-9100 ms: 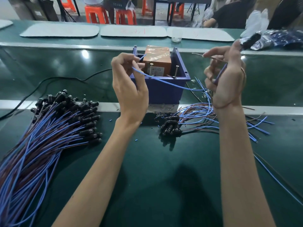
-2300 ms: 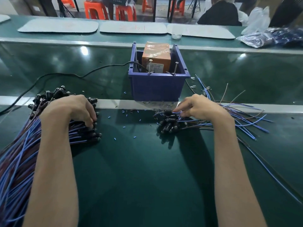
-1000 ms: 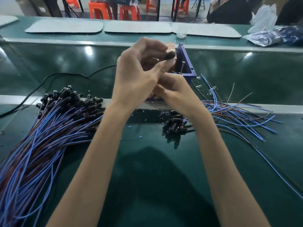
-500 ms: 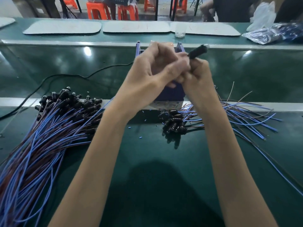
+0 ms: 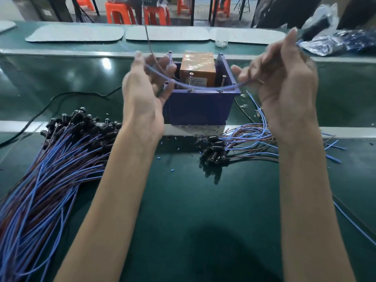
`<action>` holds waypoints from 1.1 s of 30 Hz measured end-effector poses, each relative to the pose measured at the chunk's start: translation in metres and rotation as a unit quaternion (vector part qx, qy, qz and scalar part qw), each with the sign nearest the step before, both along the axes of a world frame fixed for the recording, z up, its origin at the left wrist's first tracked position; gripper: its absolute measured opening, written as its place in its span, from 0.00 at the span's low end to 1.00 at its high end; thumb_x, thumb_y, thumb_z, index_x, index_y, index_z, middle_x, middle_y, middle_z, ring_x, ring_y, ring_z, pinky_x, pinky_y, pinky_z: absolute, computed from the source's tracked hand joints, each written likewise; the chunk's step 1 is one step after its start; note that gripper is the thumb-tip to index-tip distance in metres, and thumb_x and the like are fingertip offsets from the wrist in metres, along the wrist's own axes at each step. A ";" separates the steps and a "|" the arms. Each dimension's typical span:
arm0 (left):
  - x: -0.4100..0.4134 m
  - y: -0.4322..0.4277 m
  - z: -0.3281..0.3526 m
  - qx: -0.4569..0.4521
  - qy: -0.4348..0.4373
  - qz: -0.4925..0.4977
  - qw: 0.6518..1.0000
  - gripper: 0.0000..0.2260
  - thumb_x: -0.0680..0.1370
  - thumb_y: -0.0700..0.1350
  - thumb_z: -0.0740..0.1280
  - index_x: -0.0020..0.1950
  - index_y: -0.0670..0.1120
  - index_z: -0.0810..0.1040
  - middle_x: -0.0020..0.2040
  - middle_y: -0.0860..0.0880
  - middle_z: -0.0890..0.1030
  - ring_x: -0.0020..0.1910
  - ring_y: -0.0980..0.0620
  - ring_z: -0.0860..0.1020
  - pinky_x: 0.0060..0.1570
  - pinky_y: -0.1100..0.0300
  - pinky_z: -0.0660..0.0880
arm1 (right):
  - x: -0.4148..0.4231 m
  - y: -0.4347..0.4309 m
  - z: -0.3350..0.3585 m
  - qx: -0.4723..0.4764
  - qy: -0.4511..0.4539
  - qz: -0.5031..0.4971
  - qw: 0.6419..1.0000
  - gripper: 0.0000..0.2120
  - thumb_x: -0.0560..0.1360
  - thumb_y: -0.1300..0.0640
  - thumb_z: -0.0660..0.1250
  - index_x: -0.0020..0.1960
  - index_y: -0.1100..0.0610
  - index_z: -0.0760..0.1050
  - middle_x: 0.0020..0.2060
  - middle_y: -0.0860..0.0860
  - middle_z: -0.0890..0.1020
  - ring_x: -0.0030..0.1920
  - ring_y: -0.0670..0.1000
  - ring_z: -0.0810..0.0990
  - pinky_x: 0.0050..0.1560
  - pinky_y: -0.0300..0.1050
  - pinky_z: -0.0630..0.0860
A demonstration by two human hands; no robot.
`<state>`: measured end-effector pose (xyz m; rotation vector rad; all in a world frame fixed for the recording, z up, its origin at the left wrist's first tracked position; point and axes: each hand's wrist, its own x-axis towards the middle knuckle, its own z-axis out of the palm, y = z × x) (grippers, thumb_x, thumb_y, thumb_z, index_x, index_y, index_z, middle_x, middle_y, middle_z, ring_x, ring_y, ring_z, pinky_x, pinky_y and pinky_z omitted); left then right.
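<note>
Both bare forearms rise from the lower edge of the view, well apart and roughly parallel, wrists straight, the backs of both hands turned to the camera. Left grip (image 5: 142,92): held at mid-height, thumb uppermost, fingers curled inward and pinching one end of a blue wire (image 5: 179,83); finger detail is blurred. Right grip (image 5: 284,82): held slightly higher than the left, thumb and curled fingers pinching the other end of the same wire, forefinger (image 5: 292,37) extended straight upward clear of the rest.
</note>
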<state>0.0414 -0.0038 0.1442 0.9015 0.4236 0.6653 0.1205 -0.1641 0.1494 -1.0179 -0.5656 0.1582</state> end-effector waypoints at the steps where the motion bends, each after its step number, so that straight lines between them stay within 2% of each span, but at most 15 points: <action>1: -0.001 0.002 0.001 0.003 -0.007 0.021 1.000 0.13 0.84 0.47 0.53 0.52 0.45 0.75 0.40 0.51 0.84 0.38 0.57 0.80 0.37 0.64 0.75 | 0.001 -0.003 0.000 0.003 0.001 0.001 1.000 0.21 0.84 0.54 0.50 0.37 0.60 0.71 0.25 0.50 0.73 0.29 0.51 0.74 0.46 0.52 0.79; 3: -0.003 0.005 0.003 0.027 -0.003 0.033 0.999 0.13 0.84 0.44 0.54 0.50 0.46 0.77 0.34 0.55 0.82 0.32 0.59 0.78 0.34 0.66 0.73 | 0.004 -0.009 0.000 -0.009 -0.012 -0.002 1.000 0.20 0.83 0.53 0.51 0.37 0.59 0.72 0.25 0.48 0.70 0.27 0.47 0.68 0.36 0.45 0.77; 5: -0.004 0.006 0.003 0.089 0.019 0.006 0.996 0.13 0.84 0.43 0.54 0.50 0.47 0.78 0.32 0.56 0.81 0.31 0.60 0.77 0.34 0.66 0.74 | 0.007 -0.012 -0.001 -0.041 -0.048 -0.019 0.998 0.18 0.81 0.53 0.55 0.36 0.56 0.74 0.26 0.46 0.68 0.26 0.46 0.63 0.27 0.38 0.66; 7: -0.005 0.002 0.003 0.177 0.066 -0.042 0.981 0.13 0.84 0.44 0.55 0.50 0.47 0.79 0.32 0.55 0.81 0.32 0.59 0.79 0.36 0.65 0.75 | 0.008 -0.013 -0.003 -0.076 -0.098 -0.060 0.990 0.14 0.79 0.56 0.62 0.35 0.52 0.78 0.27 0.47 0.68 0.26 0.45 0.59 0.25 0.36 0.58; 9: -0.005 -0.003 0.003 0.245 0.107 -0.103 0.958 0.11 0.83 0.43 0.57 0.50 0.45 0.79 0.33 0.54 0.82 0.32 0.58 0.80 0.36 0.66 0.76 | 0.009 -0.012 -0.006 -0.109 -0.153 -0.105 0.977 0.10 0.76 0.59 0.67 0.38 0.49 0.81 0.28 0.50 0.69 0.27 0.45 0.59 0.26 0.38 0.56; 11: -0.005 -0.010 0.002 0.283 0.129 -0.167 0.936 0.09 0.82 0.43 0.60 0.51 0.43 0.80 0.35 0.51 0.80 0.31 0.58 0.81 0.34 0.68 0.76 | 0.009 -0.010 -0.010 -0.163 -0.228 -0.131 0.951 0.06 0.74 0.61 0.70 0.45 0.50 0.82 0.31 0.55 0.67 0.29 0.47 0.61 0.29 0.41 0.57; 14: -0.005 -0.019 0.000 0.274 0.125 -0.221 0.928 0.07 0.80 0.41 0.64 0.52 0.40 0.80 0.37 0.50 0.79 0.29 0.56 0.82 0.32 0.68 0.77 | 0.010 -0.008 -0.014 -0.256 -0.318 -0.147 0.901 0.14 0.72 0.63 0.72 0.54 0.50 0.79 0.40 0.53 0.72 0.32 0.50 0.66 0.32 0.41 0.65; 18: -0.007 -0.023 -0.002 0.275 0.102 -0.268 0.918 0.03 0.76 0.40 0.69 0.48 0.42 0.81 0.34 0.51 0.83 0.31 0.55 0.83 0.31 0.68 0.77 | 0.007 -0.001 -0.019 -0.281 -0.392 -0.118 0.868 0.19 0.71 0.64 0.72 0.61 0.55 0.75 0.47 0.48 0.75 0.39 0.44 0.73 0.40 0.39 0.71; 19: -0.007 -0.022 -0.002 0.273 0.093 -0.274 0.917 0.03 0.75 0.40 0.70 0.47 0.43 0.81 0.34 0.52 0.84 0.31 0.55 0.83 0.32 0.67 0.77 | 0.007 0.001 -0.020 -0.281 -0.396 -0.100 0.868 0.19 0.72 0.65 0.72 0.60 0.56 0.75 0.47 0.47 0.75 0.43 0.40 0.74 0.42 0.38 0.72; 21: -0.007 -0.023 -0.002 0.251 0.067 -0.273 0.926 0.09 0.70 0.40 0.72 0.49 0.42 0.80 0.37 0.50 0.85 0.32 0.54 0.83 0.34 0.66 0.78 | 0.006 0.006 -0.022 -0.283 -0.396 -0.076 0.870 0.16 0.72 0.68 0.71 0.58 0.58 0.77 0.47 0.45 0.77 0.49 0.38 0.75 0.48 0.36 0.73; 24: -0.005 -0.022 -0.002 0.202 0.034 -0.231 0.951 0.21 0.65 0.39 0.75 0.53 0.44 0.70 0.34 0.47 0.84 0.31 0.51 0.83 0.34 0.62 0.79 | 0.004 0.011 -0.024 -0.297 -0.370 -0.093 0.876 0.13 0.71 0.69 0.70 0.53 0.58 0.82 0.43 0.46 0.79 0.44 0.45 0.79 0.44 0.43 0.76; 27: -0.004 -0.023 -0.004 0.246 -0.003 -0.189 0.951 0.15 0.72 0.35 0.72 0.52 0.46 0.68 0.31 0.50 0.82 0.30 0.52 0.82 0.35 0.61 0.79 | 0.005 0.014 -0.026 -0.295 -0.367 -0.129 0.873 0.06 0.74 0.66 0.70 0.48 0.60 0.83 0.38 0.44 0.79 0.38 0.42 0.76 0.38 0.40 0.72; 30: -0.004 -0.024 -0.005 0.264 -0.020 -0.180 0.948 0.07 0.75 0.35 0.69 0.50 0.45 0.77 0.33 0.51 0.81 0.33 0.51 0.83 0.37 0.63 0.79 | 0.009 0.014 -0.028 -0.275 -0.353 -0.162 0.880 0.09 0.76 0.64 0.67 0.41 0.68 0.83 0.34 0.56 0.80 0.32 0.53 0.74 0.32 0.48 0.70; 31: -0.003 -0.024 -0.005 0.262 -0.020 -0.181 0.948 0.06 0.76 0.35 0.68 0.51 0.44 0.79 0.34 0.50 0.81 0.34 0.51 0.83 0.38 0.63 0.79 | 0.010 0.014 -0.028 -0.266 -0.348 -0.168 0.883 0.09 0.76 0.63 0.67 0.42 0.68 0.83 0.34 0.55 0.80 0.31 0.50 0.73 0.31 0.46 0.69; 33: -0.003 -0.024 -0.005 0.270 -0.019 -0.179 0.946 0.08 0.78 0.35 0.67 0.55 0.43 0.79 0.36 0.50 0.82 0.36 0.52 0.84 0.40 0.64 0.79 | 0.009 0.015 -0.029 -0.255 -0.347 -0.175 0.885 0.06 0.76 0.64 0.68 0.45 0.65 0.83 0.35 0.47 0.79 0.32 0.38 0.72 0.34 0.35 0.67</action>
